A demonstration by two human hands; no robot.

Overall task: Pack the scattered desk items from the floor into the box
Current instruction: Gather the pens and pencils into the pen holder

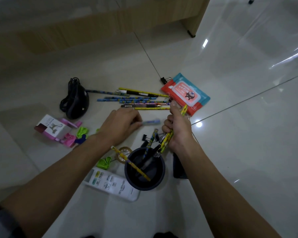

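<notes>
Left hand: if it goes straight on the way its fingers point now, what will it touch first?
The left hand points right, already at a blurred blue pen. Beyond that, it would probably meet the right hand, which holds yellow pencils. Depth is uncertain.

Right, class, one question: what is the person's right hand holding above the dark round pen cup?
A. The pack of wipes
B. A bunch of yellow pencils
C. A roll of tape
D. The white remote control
B: the right hand is closed around a bunch of yellow pencils just above the pen cup; tape, remote and wipes lie on the floor.
</notes>
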